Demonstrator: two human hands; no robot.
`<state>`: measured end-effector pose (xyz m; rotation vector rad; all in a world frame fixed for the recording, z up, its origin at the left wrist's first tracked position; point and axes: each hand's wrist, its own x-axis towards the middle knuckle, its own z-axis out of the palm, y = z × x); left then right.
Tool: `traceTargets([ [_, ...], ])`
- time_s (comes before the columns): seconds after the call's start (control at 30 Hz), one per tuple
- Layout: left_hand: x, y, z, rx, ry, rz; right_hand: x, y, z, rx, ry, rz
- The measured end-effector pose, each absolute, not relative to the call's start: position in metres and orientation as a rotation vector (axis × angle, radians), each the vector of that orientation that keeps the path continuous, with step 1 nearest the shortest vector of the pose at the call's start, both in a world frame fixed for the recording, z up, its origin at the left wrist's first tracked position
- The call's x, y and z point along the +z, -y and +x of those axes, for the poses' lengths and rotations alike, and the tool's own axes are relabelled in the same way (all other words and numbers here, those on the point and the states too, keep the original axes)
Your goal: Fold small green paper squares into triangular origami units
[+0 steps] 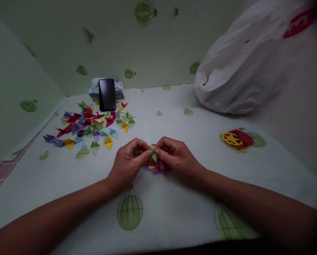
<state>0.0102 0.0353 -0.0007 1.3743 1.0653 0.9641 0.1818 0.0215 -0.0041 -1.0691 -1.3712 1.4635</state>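
Between my fingertips is a small folded piece of green paper (153, 154), narrow and pointed at its lower end. My left hand (130, 159) pinches it from the left with thumb and forefinger. From the right, my right hand (176, 156) pinches the same paper, its other fingers curled beneath. Under both hands lies a small stack of coloured paper sheets (156, 171), with purple, yellow and red edges showing; the hands hide most of it. A pile of folded paper cranes (86, 124) in many colours spreads over the table to the left.
A black phone (107, 95) leans upright against a tissue box (119, 90) behind the cranes. At the back right slumps a large white plastic bag (235, 74). Red and yellow cut-out paper pieces (234, 139) lie on the right. Walls border the table's back and sides.
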Motion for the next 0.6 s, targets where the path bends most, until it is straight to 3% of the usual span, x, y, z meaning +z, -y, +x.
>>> traceTargets([
  [0.6,0.0008,-0.0328,0.0116,1.157,-0.934,1.362,-0.0060,-0.0246,0.1844,1.712,1.345,-0.946],
])
